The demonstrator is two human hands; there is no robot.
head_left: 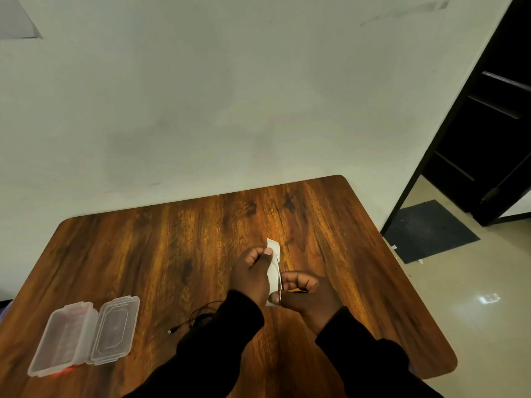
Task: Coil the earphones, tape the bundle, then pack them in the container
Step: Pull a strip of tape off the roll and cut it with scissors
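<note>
My left hand pinches a white strip of tape upright above the middle of the wooden table. My right hand is closed on a pair of scissors, whose thin blades lie along the strip's right edge. The black earphones lie loose on the table just left of my left sleeve, which hides part of them; a small plug end sticks out to the left. The clear plastic container sits open at the front left with its hinged lid flat beside it.
The table stands against a pale wall. Its right edge and rounded front right corner drop off to a tiled floor with a dark mat and an open dark doorway.
</note>
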